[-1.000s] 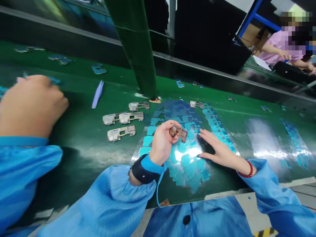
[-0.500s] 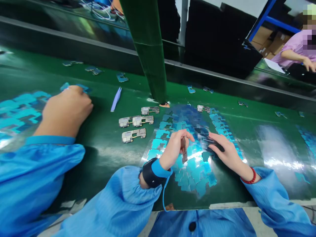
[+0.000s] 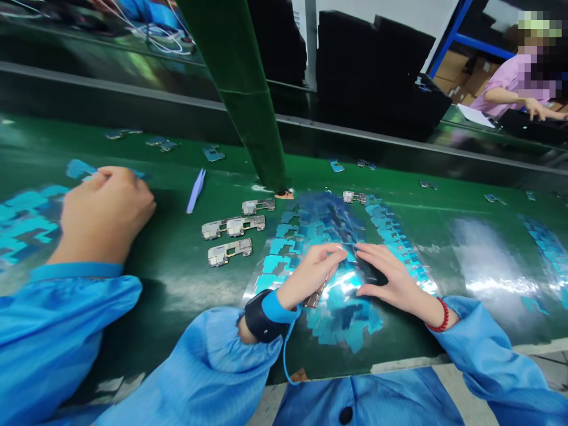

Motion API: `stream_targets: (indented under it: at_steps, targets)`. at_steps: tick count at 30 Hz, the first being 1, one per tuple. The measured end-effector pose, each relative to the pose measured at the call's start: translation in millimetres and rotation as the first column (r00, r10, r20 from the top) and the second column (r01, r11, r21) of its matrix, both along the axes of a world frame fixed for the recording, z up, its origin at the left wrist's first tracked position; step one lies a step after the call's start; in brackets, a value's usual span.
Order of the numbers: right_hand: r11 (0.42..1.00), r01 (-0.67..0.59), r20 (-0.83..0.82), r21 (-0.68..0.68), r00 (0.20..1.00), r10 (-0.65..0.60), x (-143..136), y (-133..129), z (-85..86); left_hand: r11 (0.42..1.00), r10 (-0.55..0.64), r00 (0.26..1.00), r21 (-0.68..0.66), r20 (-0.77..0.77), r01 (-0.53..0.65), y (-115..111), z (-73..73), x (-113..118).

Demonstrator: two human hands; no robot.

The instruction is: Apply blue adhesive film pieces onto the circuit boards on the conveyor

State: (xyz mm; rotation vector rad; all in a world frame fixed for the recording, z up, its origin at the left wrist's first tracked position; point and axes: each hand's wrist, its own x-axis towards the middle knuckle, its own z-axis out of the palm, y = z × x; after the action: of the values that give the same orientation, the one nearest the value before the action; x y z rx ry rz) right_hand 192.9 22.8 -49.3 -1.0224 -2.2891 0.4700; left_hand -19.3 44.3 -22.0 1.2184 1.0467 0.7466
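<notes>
My left hand (image 3: 313, 273), with a black wrist strap, is closed on a thin brown-grey circuit board (image 3: 316, 294) that shows below its fingers. Its fingertips are at a clear film above the blue cut-out pieces (image 3: 344, 322). My right hand (image 3: 390, 278), with a red bead bracelet, is beside it with thumb and fingers apart, the fingertips near the film's edge. Silver circuit boards (image 3: 229, 251) lie left of my hands, and one more board (image 3: 354, 197) lies beyond them.
A co-worker's hand (image 3: 106, 207) is over blue pieces at the left. Purple tweezers (image 3: 196, 191) lie nearby. A green post (image 3: 248, 112) stands behind the boards. More boards (image 3: 213, 153) lie along the back. A person in pink (image 3: 506, 83) sits at the far right.
My hands have come closer together at the film. The board in my left hand has tilted and shifted down-left. The view has shifted slightly.
</notes>
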Motion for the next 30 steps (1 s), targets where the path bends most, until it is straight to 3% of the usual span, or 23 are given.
stream_targets:
  at_steps: [6,12,15,18,24,27,30]
  targets:
    - [0.966,0.117,-0.263,-0.228,0.949,-0.177,-11,1,8.4,0.991,-0.119,0.992,0.053,-0.033,0.121,-4,-2.1,2]
    - [0.934,0.071,-0.351,-0.351,0.914,-0.201,-17,-4,9.4,0.972,-0.197,0.979,0.12,-0.048,0.201,-9,-0.4,5]
    - [0.888,0.061,-0.393,-0.455,0.881,-0.262,-16,-4,11.7,0.97,-0.209,0.976,0.114,-0.059,0.214,-10,2.0,5]
    - [0.818,0.07,-0.445,-0.571,0.811,-0.38,-13,1,12.3,0.975,-0.198,0.977,0.082,-0.084,0.205,-10,2.4,5]
    - [0.695,0.151,-0.507,-0.703,0.58,-0.638,4,19,5.0,0.988,-0.149,0.976,0.006,-0.159,0.152,-3,-4.7,3]
    - [0.675,0.211,-0.508,-0.707,0.512,-0.693,11,23,5.0,0.991,-0.136,0.968,-0.036,-0.209,0.131,-1,-6.3,1]
    - [0.697,0.279,-0.512,-0.66,0.512,-0.69,13,22,11.3,0.996,-0.078,0.968,-0.051,-0.238,0.067,-1,-4.8,-2]
